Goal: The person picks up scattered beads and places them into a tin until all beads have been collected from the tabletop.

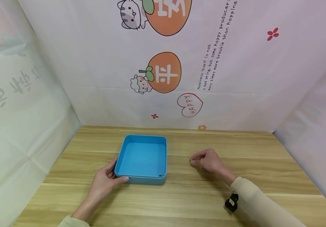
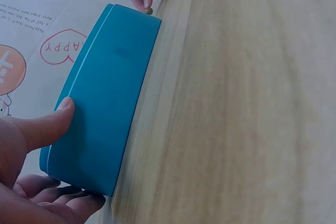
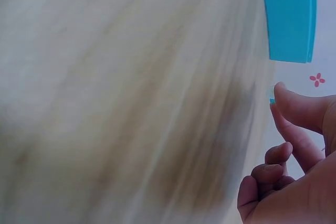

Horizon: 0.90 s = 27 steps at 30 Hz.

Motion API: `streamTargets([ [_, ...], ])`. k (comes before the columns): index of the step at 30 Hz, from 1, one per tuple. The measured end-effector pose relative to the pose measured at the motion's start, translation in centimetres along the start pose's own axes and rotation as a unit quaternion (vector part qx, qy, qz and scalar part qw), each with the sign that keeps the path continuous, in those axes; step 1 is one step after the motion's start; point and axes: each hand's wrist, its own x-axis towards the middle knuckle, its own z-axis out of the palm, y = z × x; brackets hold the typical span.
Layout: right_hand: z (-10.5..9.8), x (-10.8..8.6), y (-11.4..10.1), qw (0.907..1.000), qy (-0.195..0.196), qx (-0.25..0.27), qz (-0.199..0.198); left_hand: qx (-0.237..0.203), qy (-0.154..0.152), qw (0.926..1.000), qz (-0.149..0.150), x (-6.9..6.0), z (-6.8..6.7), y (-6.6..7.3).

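Note:
A square blue open-topped box (image 1: 144,159) stands on the wooden table. My left hand (image 1: 103,183) holds the box at its near left corner, thumb on the front wall and fingers against the left side. To the right of the box, my right hand (image 1: 210,162) pinches a small round marble (image 2: 148,11) between thumb and forefinger, low over the table. In the right wrist view the marble (image 3: 272,95) looks see-through with a bit of teal, mostly hidden by the thumb. A tiny dark thing (image 1: 160,175) lies in the box's near right corner; its kind is unclear.
The wooden table (image 1: 197,201) ends at a white printed cloth (image 1: 245,107) behind, with further cloth walls on the left and right. A black strap with a yellow mark (image 1: 232,202) hangs by the right sleeve.

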Motion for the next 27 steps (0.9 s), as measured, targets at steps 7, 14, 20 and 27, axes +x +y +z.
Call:
streamTargets([
  [7, -0.4, 0.3, -1.0, 0.9997, 0.005, 0.022, -0.012, -0.005, 0.0, 1.0, 0.001, 0.0, 0.1, -0.2],
  [14, -0.9, 0.1, -2.0, 0.9995, 0.005, 0.025, -0.019, -0.004, 0.0, 1.0, 0.0, 0.1, 0.2, -0.4],
  [20, -1.2, 0.2, -2.8, 0.9995, 0.006, 0.025, -0.016, -0.005, -0.001, 1.0, -0.002, 0.1, 0.1, -0.4],
  [27, -1.2, 0.7, -4.0, 0.9994, 0.003, 0.018, -0.031, -0.009, 0.001, 0.9999, -0.007, 0.1, 0.0, -0.4],
])
